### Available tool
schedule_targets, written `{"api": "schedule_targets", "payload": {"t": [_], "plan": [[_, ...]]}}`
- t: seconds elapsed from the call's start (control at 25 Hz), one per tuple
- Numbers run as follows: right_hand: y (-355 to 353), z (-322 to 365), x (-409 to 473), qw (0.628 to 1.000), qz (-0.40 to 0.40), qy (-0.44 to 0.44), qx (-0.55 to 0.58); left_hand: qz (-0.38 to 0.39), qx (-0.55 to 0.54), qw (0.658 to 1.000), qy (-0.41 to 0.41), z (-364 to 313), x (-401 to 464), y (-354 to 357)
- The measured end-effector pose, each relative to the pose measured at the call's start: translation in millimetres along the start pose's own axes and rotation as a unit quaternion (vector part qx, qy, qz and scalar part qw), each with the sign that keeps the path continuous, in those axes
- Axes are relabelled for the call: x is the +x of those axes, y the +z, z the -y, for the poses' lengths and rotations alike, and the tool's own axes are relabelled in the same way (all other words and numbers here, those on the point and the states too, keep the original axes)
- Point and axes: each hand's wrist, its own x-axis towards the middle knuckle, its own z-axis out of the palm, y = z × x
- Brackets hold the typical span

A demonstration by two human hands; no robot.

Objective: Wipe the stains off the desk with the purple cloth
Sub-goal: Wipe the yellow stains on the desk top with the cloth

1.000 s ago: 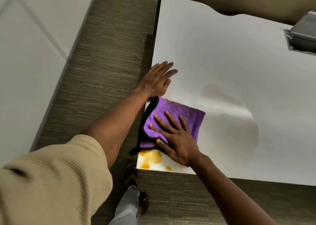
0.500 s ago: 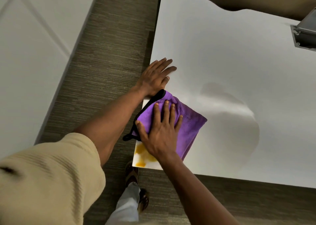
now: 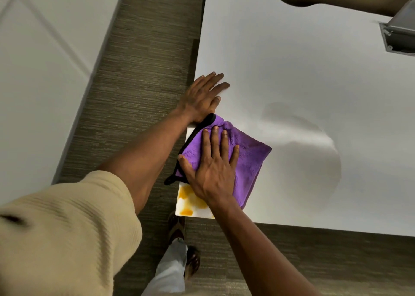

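A purple cloth (image 3: 249,160) with black trim lies near the front left corner of the white desk (image 3: 303,75). My right hand (image 3: 213,169) presses flat on it with straight, spread fingers. Orange-yellow stains (image 3: 190,200) show on the desk corner just below the cloth, partly hidden under my right hand. My left hand (image 3: 202,98) rests flat on the desk's left edge, just beyond the cloth, fingers straight.
A grey metal box (image 3: 399,32) is set in the desk at the far right. Brown striped carpet (image 3: 139,82) runs along the desk's left and front edges. My feet (image 3: 184,246) stand below the corner. A white surface (image 3: 40,71) lies at the left.
My right hand has turned the cloth and slid it away from the corner toward my left hand, baring more of the orange stain. The left hand has stayed put.
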Motion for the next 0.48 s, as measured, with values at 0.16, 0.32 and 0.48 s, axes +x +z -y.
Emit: {"api": "schedule_targets", "payload": {"t": [0.16, 0.32, 0.48], "plan": [[1, -1, 2, 1.0, -0.002, -0.007, -0.011, 0.003, 0.001, 1.0, 0.0, 2, 0, 2], [-4, -9, -3, 1.0, 0.007, -0.024, 0.015, -0.005, 0.002, 1.0, 0.003, 1, 1, 3], [-6, -44, -29, 0.994, 0.022, -0.103, 0.032, -0.006, 0.0, 1.0, 0.002, 5, 1, 7]]}}
